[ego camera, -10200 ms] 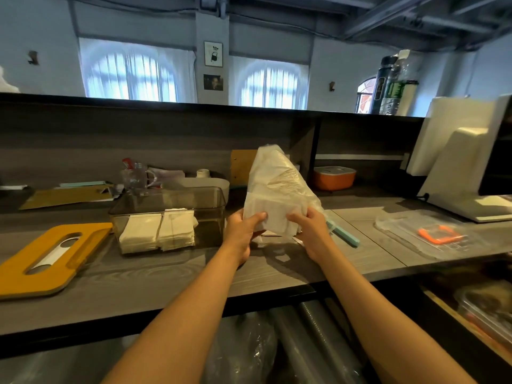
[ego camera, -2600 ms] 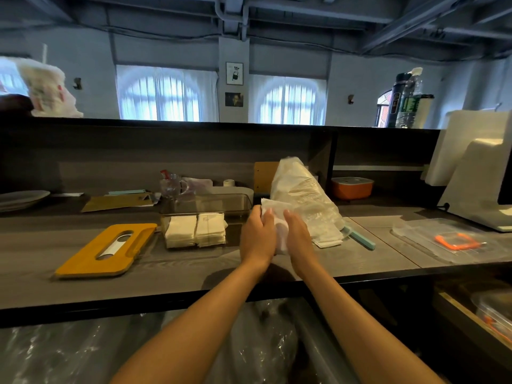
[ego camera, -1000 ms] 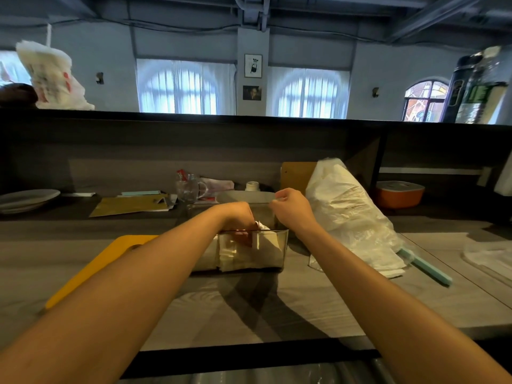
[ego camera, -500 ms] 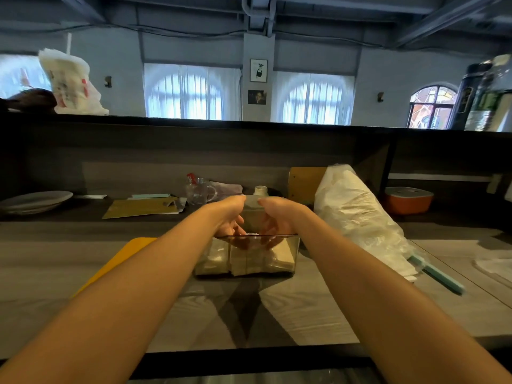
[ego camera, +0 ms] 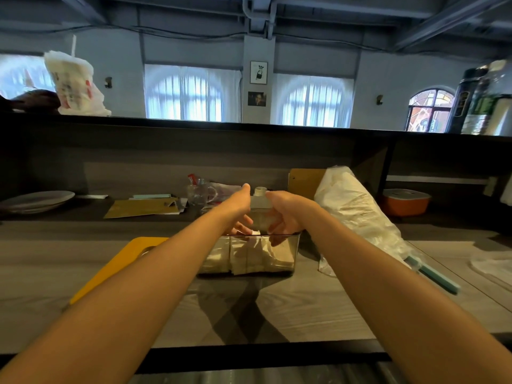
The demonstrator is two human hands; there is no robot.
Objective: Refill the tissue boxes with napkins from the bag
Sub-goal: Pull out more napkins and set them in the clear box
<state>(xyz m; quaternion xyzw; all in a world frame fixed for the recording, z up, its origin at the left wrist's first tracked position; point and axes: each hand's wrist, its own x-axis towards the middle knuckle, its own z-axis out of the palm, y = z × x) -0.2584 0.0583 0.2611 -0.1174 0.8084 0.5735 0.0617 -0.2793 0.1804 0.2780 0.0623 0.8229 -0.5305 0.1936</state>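
A smoky clear tissue box stands open on the wooden counter, with folded white napkins standing inside it. Both my hands are over its opening. My left hand points its fingers down into the box and touches the napkin tops. My right hand hovers at the box's rim with loosely curved fingers and holds nothing that I can see. The plastic bag of napkins stands just right of the box. The box's yellow lid lies to its left, partly hidden by my left arm.
Behind the box are a white container, a glass mug and a brown envelope. A plate sits far left, an orange container far right. A teal stick lies by the bag.
Since half a second ago both hands have lifted a little out of the box, and their fingers have loosened. Earlier I carried napkins from the bag into the box.
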